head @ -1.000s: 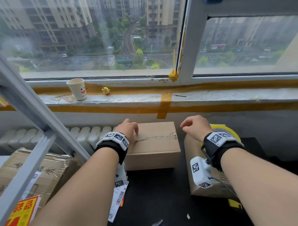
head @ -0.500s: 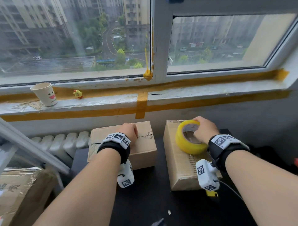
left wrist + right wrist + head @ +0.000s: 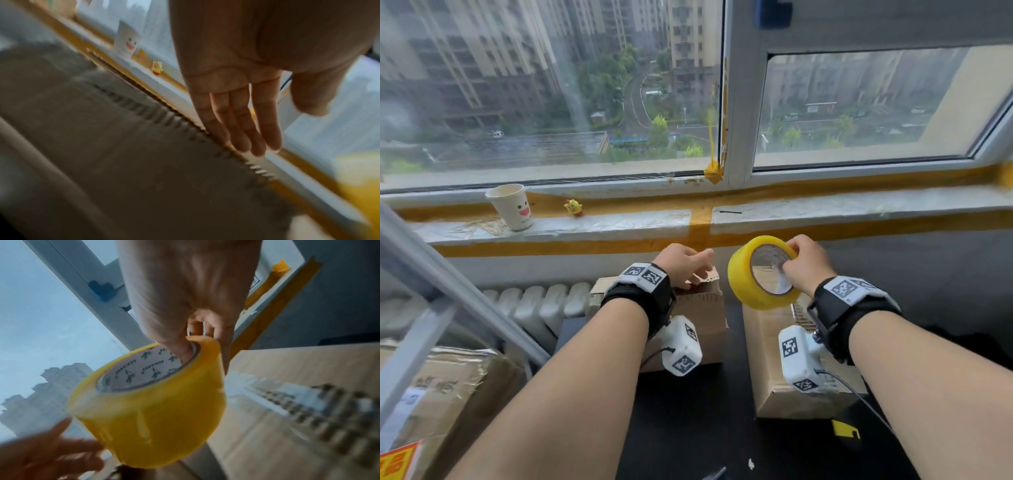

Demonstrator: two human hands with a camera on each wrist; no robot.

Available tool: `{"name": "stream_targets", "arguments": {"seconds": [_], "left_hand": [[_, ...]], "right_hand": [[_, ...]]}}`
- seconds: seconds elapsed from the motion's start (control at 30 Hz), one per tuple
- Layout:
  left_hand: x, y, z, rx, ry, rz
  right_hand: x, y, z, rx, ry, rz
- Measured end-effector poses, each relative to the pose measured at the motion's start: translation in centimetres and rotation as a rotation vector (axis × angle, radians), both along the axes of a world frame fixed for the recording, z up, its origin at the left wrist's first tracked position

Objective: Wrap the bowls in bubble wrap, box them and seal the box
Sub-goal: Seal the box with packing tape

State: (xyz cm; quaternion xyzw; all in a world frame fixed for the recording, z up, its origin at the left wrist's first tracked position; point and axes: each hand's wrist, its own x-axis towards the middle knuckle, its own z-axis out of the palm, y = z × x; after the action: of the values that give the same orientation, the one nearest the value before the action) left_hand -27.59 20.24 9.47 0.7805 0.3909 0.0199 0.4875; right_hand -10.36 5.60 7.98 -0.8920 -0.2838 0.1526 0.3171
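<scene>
My right hand (image 3: 803, 263) holds a yellow tape roll (image 3: 760, 274) in the air, thumb inside its core and fingers over its rim; the right wrist view shows the roll (image 3: 150, 408) close up. Below it lies a closed cardboard box (image 3: 774, 370) with a torn strip on top. My left hand (image 3: 685, 265) hovers with straight fingers (image 3: 236, 123) over the far edge of a smaller cardboard box (image 3: 702, 315), and this box (image 3: 123, 154) has a serrated tear line. No bowls or bubble wrap show.
A paper cup (image 3: 512, 207) and a small yellow toy (image 3: 574, 207) stand on the taped windowsill (image 3: 825, 209). A white radiator (image 3: 541, 305) sits left of the boxes. More taped cardboard (image 3: 448, 401) and a grey metal bar (image 3: 448, 291) fill the left. The table (image 3: 705, 428) is black.
My right hand reached the tape roll on the right box, gripped it, and has lifted it up and leftward. My left hand has risen off the smaller box top.
</scene>
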Motion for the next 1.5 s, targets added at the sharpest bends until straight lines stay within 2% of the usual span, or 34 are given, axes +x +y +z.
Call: {"name": "stream_targets", "arguments": {"seconds": [0.1, 0.23, 0.53, 0.63, 0.73, 0.9, 1.1, 1.23, 1.5], "left_hand": [[0.6, -0.4, 1.8, -0.274, -0.133, 0.079], [0.4, 0.0, 2.6, -0.465, -0.269, 0.149], [-1.9, 1.6, 3.1, -0.486, -0.316, 0.149], [-2.4, 1.7, 3.4, -0.263, -0.436, 0.169], [-2.6, 1.7, 3.7, 0.008, -0.463, 0.111], [-2.6, 1.6, 3.8, 0.191, -0.414, 0.099], [-2.8, 1.8, 4.3, 0.363, -0.381, 0.059], [-2.6, 1.5, 4.1, 0.430, -0.400, 0.061], [-2.2, 1.5, 4.3, 0.766, -0.278, -0.045]], "right_hand": [[-1.3, 1.9, 1.0, 0.118, 0.065, 0.049], [-2.8, 3.6, 1.8, 0.228, 0.133, 0.031], [-4.4, 5.0, 2.7, 0.233, 0.111, 0.172], [-4.8, 5.2, 2.7, 0.158, 0.100, 0.213], [-4.9, 5.3, 2.4, 0.079, 0.169, 0.188], [-5.1, 5.7, 2.3, 0.034, 0.388, 0.139], [-5.4, 6.0, 2.3, -0.048, 0.450, 0.183], [-5.6, 5.9, 2.1, -0.051, 0.570, 0.161], [-5.2, 6.0, 1.8, -0.128, 0.569, 0.189]]}}
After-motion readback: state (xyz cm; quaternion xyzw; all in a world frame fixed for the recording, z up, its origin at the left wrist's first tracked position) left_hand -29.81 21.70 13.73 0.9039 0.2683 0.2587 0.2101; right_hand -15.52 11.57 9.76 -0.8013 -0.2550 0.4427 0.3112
